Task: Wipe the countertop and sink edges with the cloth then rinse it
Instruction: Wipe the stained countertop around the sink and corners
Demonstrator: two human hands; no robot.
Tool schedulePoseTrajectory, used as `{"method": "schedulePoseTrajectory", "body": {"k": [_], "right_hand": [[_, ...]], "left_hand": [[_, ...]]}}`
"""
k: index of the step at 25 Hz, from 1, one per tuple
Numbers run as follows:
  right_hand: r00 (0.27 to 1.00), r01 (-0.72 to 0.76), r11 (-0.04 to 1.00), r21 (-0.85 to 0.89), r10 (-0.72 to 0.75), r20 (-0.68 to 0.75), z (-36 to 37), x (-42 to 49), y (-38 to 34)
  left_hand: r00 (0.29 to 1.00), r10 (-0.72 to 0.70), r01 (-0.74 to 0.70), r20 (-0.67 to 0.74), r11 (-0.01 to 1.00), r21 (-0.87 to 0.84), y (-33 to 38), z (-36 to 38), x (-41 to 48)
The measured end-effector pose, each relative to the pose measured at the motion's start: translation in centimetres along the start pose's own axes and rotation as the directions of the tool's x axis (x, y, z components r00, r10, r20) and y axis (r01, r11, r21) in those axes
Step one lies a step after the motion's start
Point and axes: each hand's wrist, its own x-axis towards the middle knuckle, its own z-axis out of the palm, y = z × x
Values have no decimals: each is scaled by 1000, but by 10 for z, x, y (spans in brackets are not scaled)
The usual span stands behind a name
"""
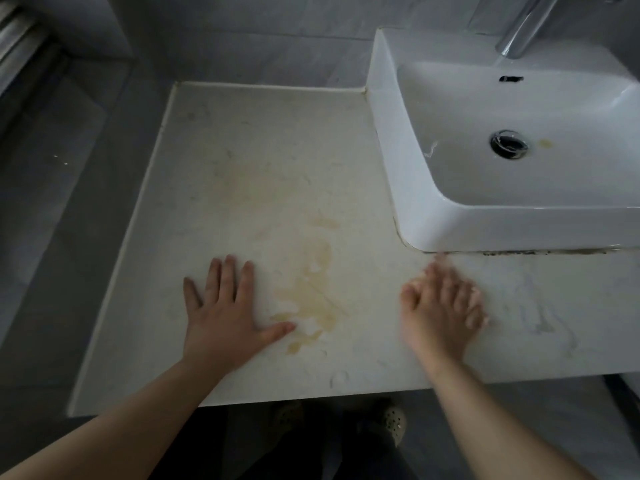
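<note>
A pale marble countertop [249,168] carries a yellowish wet stain [311,299] near its front middle. My left hand [225,306] lies flat on the counter just left of the stain, fingers straight and spread. My right hand [443,303] is blurred by motion, over the counter below the front left corner of the white basin [391,133]; its fingers look extended and I see nothing held in it. No cloth is in view.
The chrome tap [523,32] at the top right runs water into the basin toward the round drain [509,144]. Dark grime lines the basin's front base [536,251]. Grey tiled walls bound the counter at left and back. Patterned slippers [391,420] show below the front edge.
</note>
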Motion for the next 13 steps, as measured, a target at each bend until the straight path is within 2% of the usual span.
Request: {"method": "schedulePoseTrajectory", "body": {"k": [1,2,4,5,6,7,9,10,11,13], "right_hand": [[995,99,995,-4,-99,-19,7,-17,-22],[964,264,964,19,-264,-19,14,-34,-47],[819,573,819,29,-573,3,21,-55,-86],[753,658,753,4,-658,-9,20,-49,-96],[735,678,734,-20,-678,14,14,-34,-99],[763,646,762,-44,-646,22,9,-15,-94],[902,432,900,-57,-432,10,4,19,-69],[936,352,935,-43,-352,8,0,23,-56],[936,351,935,-48,-351,18,-2,17,-47],[843,537,835,-120,-537,33,6,-18,-46]], "left_hand": [[1000,4,-4,-12,1000,-2,0,1,0],[1000,5,-5,-16,1000,-5,0,2,0],[1000,7,-8,-21,1000,-6,-1,2,0],[1000,6,-7,-31,1000,-15,-1,3,0],[999,4,-5,-38,1000,-28,-1,3,0],[999,2,-4,-39,999,-37,-2,3,0],[999,3,-4,-43,999,-36,-3,4,0],[999,7,-8,-52,999,-34,-3,5,0],[998,10,-13,-62,999,-38,-3,5,0],[997,11,-14,-71,999,-45,-2,6,1]]}}
